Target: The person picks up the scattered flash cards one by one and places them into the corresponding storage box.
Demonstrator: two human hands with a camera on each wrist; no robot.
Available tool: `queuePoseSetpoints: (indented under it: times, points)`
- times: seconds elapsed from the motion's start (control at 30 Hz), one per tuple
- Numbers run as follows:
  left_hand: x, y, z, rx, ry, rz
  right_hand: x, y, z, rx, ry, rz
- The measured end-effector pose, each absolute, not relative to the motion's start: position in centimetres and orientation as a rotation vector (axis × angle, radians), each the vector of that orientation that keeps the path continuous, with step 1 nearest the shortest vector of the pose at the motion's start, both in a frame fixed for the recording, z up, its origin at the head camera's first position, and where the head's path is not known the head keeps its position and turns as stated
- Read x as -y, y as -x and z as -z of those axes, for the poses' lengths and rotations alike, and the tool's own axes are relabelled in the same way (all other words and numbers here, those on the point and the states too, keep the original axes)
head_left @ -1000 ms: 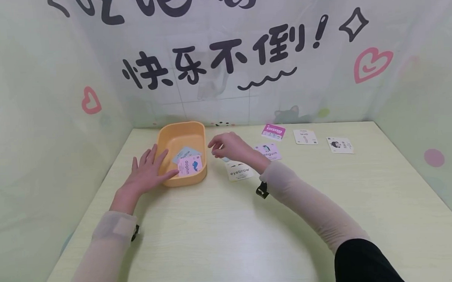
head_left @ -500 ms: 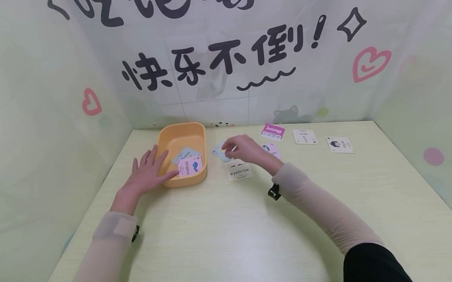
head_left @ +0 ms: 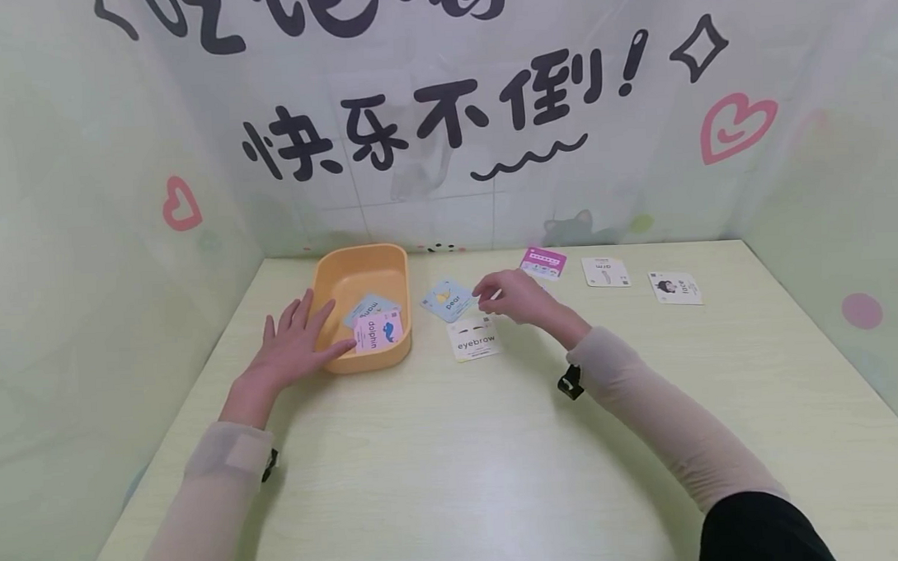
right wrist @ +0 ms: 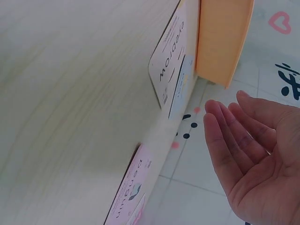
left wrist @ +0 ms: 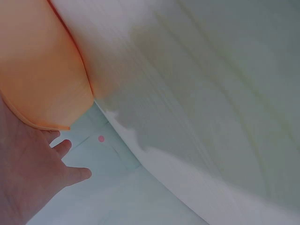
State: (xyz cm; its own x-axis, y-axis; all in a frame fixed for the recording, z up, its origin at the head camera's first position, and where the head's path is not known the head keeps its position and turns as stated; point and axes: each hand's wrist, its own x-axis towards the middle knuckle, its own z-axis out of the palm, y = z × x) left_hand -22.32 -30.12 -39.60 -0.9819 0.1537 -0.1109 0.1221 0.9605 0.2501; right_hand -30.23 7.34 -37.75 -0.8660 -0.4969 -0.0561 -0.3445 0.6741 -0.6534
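My left hand [head_left: 288,344] rests with spread fingers on the left rim of an orange plastic bin [head_left: 366,362]. Inside the bin lie a pink "dolphin" card [head_left: 378,331] and a partly covered blue card [head_left: 370,305]. My right hand [head_left: 522,298] hovers above the table, its fingers loosely bent and holding nothing. A blue "pear" card [head_left: 445,300] and a white "eyebrow" card [head_left: 475,339] lie just left of it. The right wrist view shows a pink "penguin" card [right wrist: 129,192] flat on the table; in the head view my right hand hides it.
Farther right on the table lie a purple card [head_left: 543,262], a white "arm" card [head_left: 606,272] and a white "face" card [head_left: 675,288]. A printed cloth [head_left: 445,173] with dark lettering hangs behind the table's back edge.
My right hand has moved right, away from the bin, uncovering the "pear" card and covering the "penguin" card in the head view. My left hand has stayed on the bin.
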Motion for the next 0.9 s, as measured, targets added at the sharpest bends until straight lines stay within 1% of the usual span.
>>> queuePoseSetpoints:
  times: [0.43,0.9]
  points:
    - [30.0,22.3,39.6,-2.982,-0.206,-0.373,-11.8,30.7,38.4,-2.749,0.650,1.001]
    - [29.9,22.3,39.6,-2.977,-0.194,-0.364,-17.3,31.7,38.0,-2.826,0.468,1.036]
